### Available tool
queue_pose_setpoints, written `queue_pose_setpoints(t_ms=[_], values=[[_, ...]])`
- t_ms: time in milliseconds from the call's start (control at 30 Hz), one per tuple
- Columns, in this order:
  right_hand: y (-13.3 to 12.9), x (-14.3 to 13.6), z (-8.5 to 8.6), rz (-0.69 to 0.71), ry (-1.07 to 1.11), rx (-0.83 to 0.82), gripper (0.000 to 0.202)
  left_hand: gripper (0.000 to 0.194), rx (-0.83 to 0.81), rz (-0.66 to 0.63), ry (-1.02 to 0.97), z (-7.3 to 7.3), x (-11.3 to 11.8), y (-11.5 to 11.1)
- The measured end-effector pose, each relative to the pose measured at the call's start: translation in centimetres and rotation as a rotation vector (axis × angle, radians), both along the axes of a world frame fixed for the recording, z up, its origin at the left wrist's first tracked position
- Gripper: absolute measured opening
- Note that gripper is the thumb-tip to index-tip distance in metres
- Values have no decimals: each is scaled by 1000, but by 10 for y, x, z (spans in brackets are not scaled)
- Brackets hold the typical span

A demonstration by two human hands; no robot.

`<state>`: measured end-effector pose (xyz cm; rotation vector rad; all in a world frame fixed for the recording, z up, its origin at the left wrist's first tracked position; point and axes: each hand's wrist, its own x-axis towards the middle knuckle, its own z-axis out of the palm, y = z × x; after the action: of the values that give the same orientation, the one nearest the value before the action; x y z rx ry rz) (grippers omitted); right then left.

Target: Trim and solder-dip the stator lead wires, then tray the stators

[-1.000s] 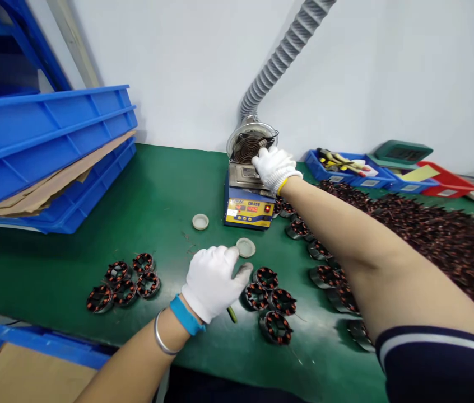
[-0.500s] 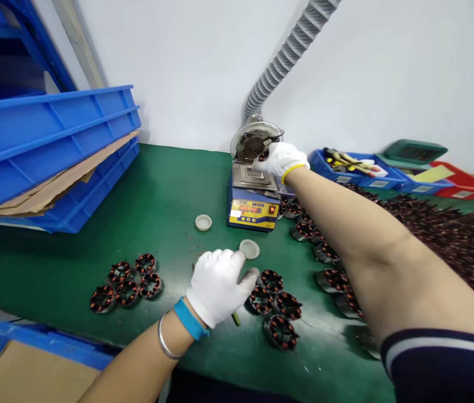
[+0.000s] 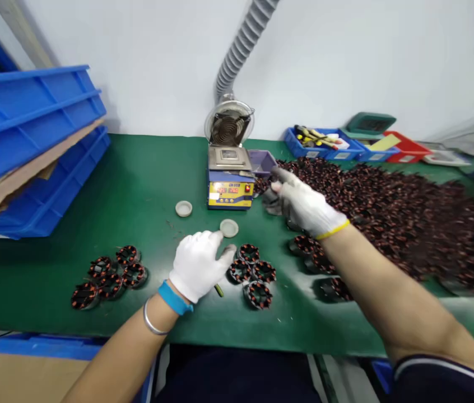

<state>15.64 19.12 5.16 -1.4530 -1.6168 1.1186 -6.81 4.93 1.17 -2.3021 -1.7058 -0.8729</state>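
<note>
My left hand [image 3: 197, 266], in a white glove, lies palm down on the green bench with thumb and index finger apart. A green tool end [image 3: 219, 290] sticks out beside it, the rest hidden. Just right of this hand stands a small group of copper-wound stators [image 3: 259, 295]. My right hand [image 3: 304, 202], also gloved, is over the bench right of the solder pot [image 3: 231, 193], close to a row of stators [image 3: 319, 258]. Its greyish fingertips are smeared by motion, so whether it holds anything does not show. The pot's display glows red.
Two small round dishes [image 3: 229, 228] lie before the pot. More stators [image 3: 110, 285] stand at left, beside stacked blue crates [image 3: 31, 106]. A large mass of stators [image 3: 388, 218] covers the right. Behind are a tool bin [image 3: 304, 146], a red bin [image 3: 407, 148] and an exhaust hose [image 3: 241, 50].
My right hand has come away from above the solder pot, moving right and toward me to the row of stators. My left hand stays where it was on the bench. The view has shifted right.
</note>
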Motion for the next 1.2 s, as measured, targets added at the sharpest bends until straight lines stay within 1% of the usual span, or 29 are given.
queue_pose_setpoints(t_ms=[67, 100, 133, 200, 267, 333, 400, 500, 567, 633, 700, 767, 867, 1000, 1200], values=[[-33, 12, -29, 47, 37, -58, 66, 21, -6, -19, -8, 0, 0, 1], [-47, 16, -44, 48, 21, -57, 63, 22, -8, -23, -12, -1, -1, 2], [-57, 19, -57, 37, -25, -28, 58, 22, -11, -23, -16, -1, -1, 2], [-70, 22, -81, 5, -159, 74, 46, 21, -20, -22, -18, -3, -2, 3], [-74, 22, -97, -9, -263, 166, 35, 20, -30, -25, -14, -4, -2, 4], [-76, 22, -103, 25, -293, 210, 27, 20, -41, -34, -11, -6, -3, 6], [-79, 25, -97, 65, -298, 216, 24, 19, -62, -41, -11, -7, -4, 7], [-93, 36, -77, 144, -402, 316, 35, 18, -101, -40, -17, -9, -6, 8], [-105, 42, -64, 254, -548, 432, 41, 18, -112, -41, -16, -10, -6, 9], [-113, 43, -52, 389, -708, 504, 41, 19, -104, -51, -12, -11, -6, 10], [-116, 37, -43, 481, -861, 522, 43, 19, -85, -66, -14, -11, -6, 10], [-115, 26, -34, 530, -992, 517, 47, 19, -71, -83, -21, -12, -6, 10], [-113, 8, -23, 609, -1133, 464, 47, 19, -75, -98, -27, -12, -6, 10], [-108, -5, -15, 679, -1198, 399, 47, 19, -82, -106, -20, -10, -5, 9], [-97, -2, -20, 719, -1105, 358, 52, 21, -109, -120, -22, -8, -5, 8]])
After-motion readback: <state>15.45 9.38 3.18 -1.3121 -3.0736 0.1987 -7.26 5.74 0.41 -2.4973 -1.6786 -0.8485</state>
